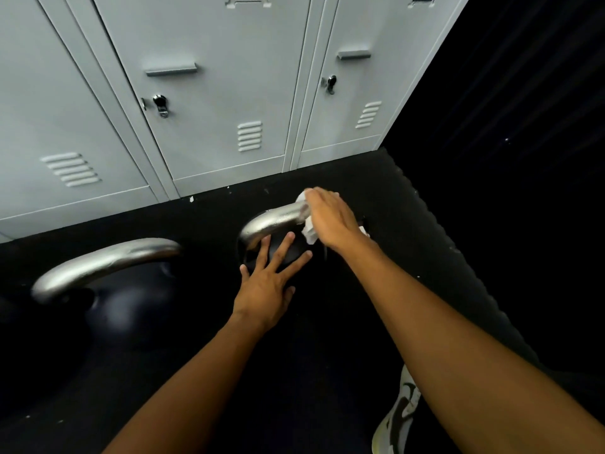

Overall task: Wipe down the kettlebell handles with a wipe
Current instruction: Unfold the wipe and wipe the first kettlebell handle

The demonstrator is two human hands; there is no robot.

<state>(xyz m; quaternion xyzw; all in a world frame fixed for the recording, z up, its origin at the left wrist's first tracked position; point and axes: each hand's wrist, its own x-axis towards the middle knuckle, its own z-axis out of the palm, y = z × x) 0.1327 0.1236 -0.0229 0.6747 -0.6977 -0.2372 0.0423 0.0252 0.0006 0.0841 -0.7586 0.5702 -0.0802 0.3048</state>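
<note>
Head view puts us mid-task: our right hand (330,221) grips the wipe (306,224) round the farther kettlebell handle (271,221) on the floor (327,322), left hand (266,286) fingers spread on its body (252,257); whether the nearer handle (101,263) is wiped, we cannot tell.

Glossy metal handles (271,221); matt grey lockers (209,93) (painted metal); crumpled wipe (306,221)

One view only: head-worn wide-angle camera, looking forward and steeply down over black floor (327,371); kettlebells (108,263) close below, grey lockers (212,93) just ahead, filling upper frame.
</note>
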